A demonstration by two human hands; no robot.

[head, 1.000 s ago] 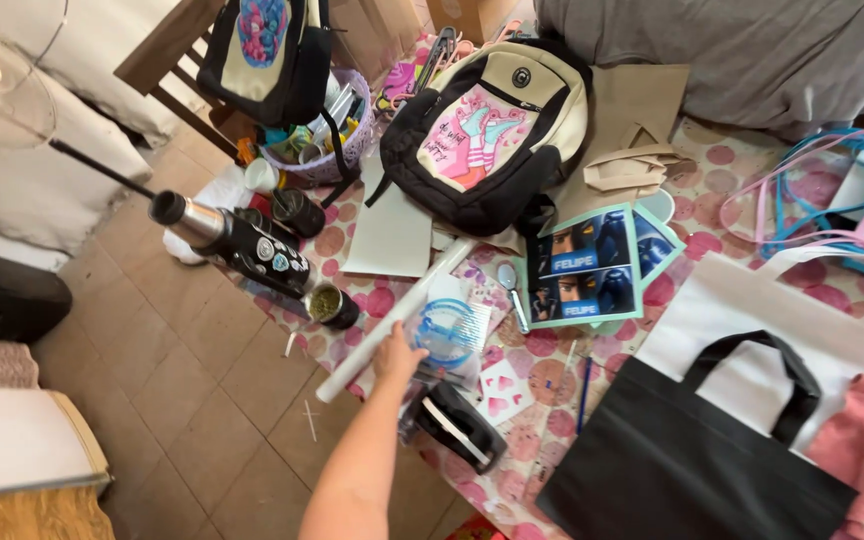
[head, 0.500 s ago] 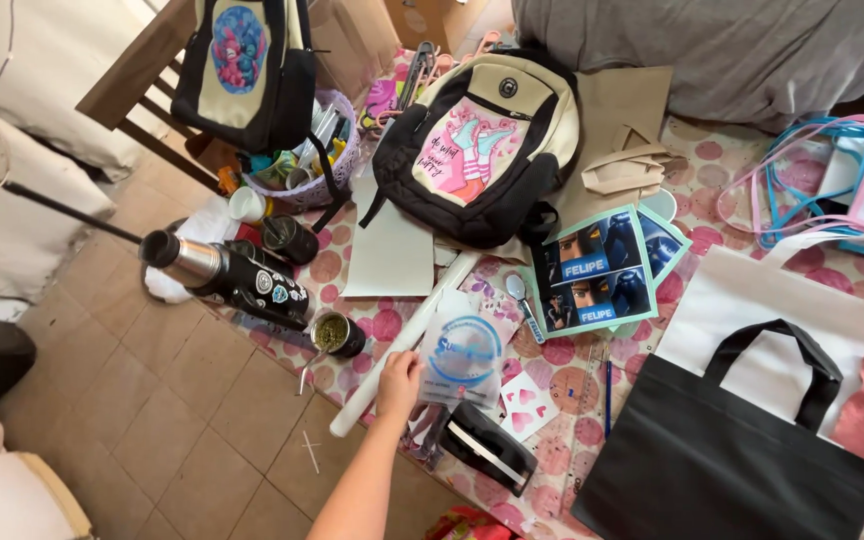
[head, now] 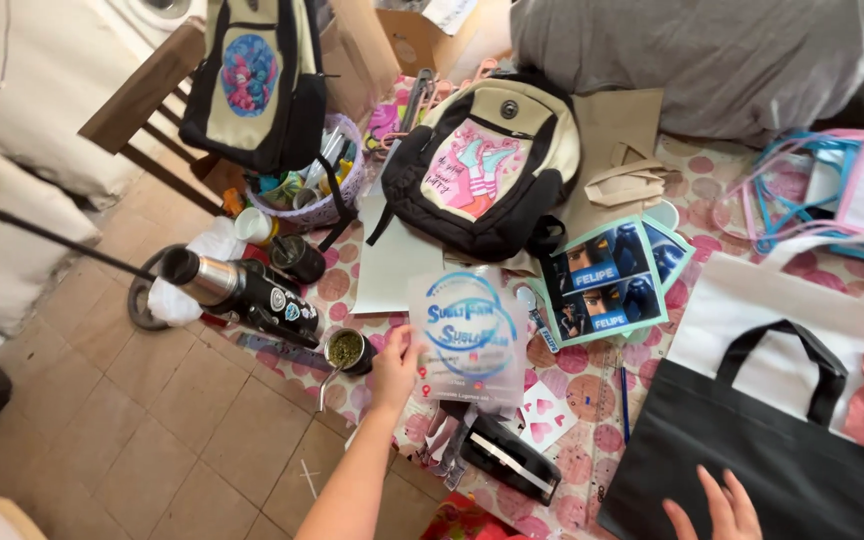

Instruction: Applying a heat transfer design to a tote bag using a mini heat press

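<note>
On the cluttered bench (head: 712,175), a black bag (head: 752,470) lies under the spread, empty right hand (head: 720,508), while the left hand (head: 395,365) pinches the edge of a clear printed sheet (head: 469,335), lifted beside a small cup (head: 347,350).

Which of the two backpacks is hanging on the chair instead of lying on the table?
The backpack with the blue round picture, hanging from the wooden chair; the backpack with the pink skates picture lies flat on the table.

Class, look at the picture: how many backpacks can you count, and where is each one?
2. One cream-and-black backpack with a blue round print hangs on the wooden chair; another, with a pink print, lies on the table. Others may be hidden under clutter.
</note>
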